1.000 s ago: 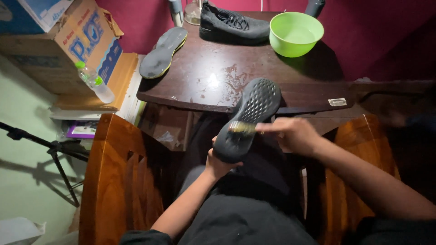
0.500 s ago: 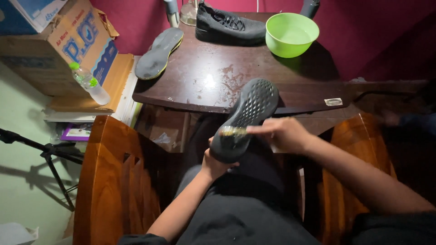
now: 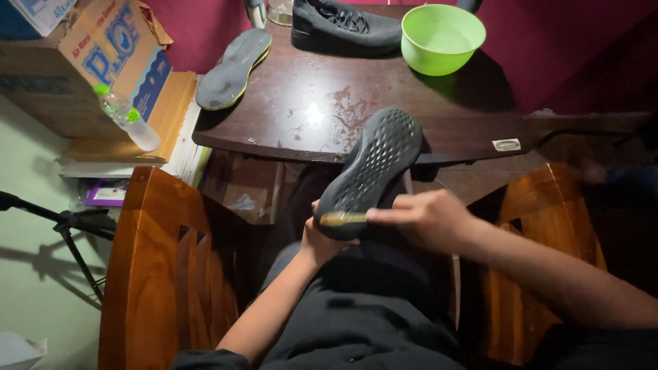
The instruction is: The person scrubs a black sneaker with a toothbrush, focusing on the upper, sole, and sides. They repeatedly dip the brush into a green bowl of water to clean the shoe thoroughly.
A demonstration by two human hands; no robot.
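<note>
Dark shoe (image 3: 373, 171) held sole-up before the table (image 3: 288, 103) edge. Left hand (image 3: 319, 243) cups its heel for support; right hand (image 3: 425, 219) grips a small brush (image 3: 343, 218) against the heel tread.

Likely a home room, view is dim: dark wooden table (image 3: 288, 109), wooden chair (image 3: 171, 274), cardboard box (image 3: 89, 62), maroon wall (image 3: 199, 27).

1 head-worn camera looks steeply down from above the seated person's lap, close to both hands at the frame's centre. It faces forward over the dark counter (image 3: 301, 116), which fills the upper middle of the frame.
</note>
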